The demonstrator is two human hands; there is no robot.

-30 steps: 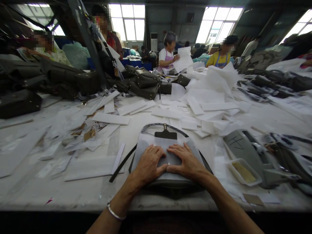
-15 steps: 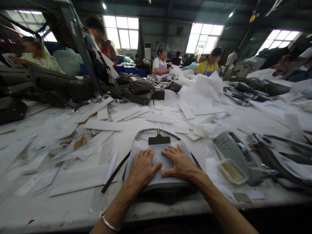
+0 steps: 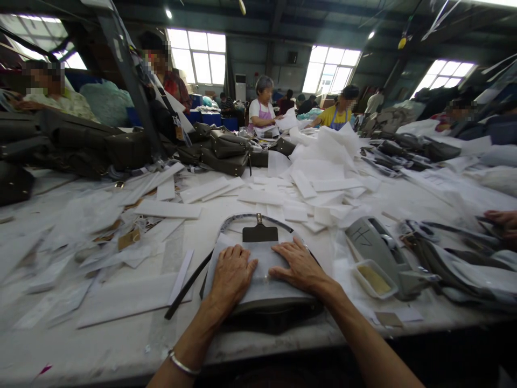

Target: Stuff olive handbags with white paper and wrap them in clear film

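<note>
A dark handbag point(image 3: 278, 311) lies flat on the worktable before me, its wrapped handle point(image 3: 234, 218) arched away from me. Over its front is spread a sheet of white wrapping paper point(image 3: 260, 280). My left hand point(image 3: 232, 272) rests flat on the left half of the paper, fingers stretched out. On the right half lies my right hand point(image 3: 297, 267), fingers apart, thumb pointing inward. A dark tab point(image 3: 260, 234) with a metal clasp shows above the paper's top edge. One loose strap point(image 3: 188, 285) sticks out to the left of the bag.
A grey tape dispenser point(image 3: 374, 248) and a small plastic tub point(image 3: 375, 279) stand to the right. Beyond them another bag point(image 3: 456, 264) lies near a co-worker's hand point(image 3: 503, 218). White foam strips point(image 3: 167, 209) litter the table; dark bags point(image 3: 226, 151) are piled at the back.
My hands have slid slightly over the paper, the left thumb now closer to its fingers. The view has turned a little right, and a co-worker's hand has appeared at the right edge.
</note>
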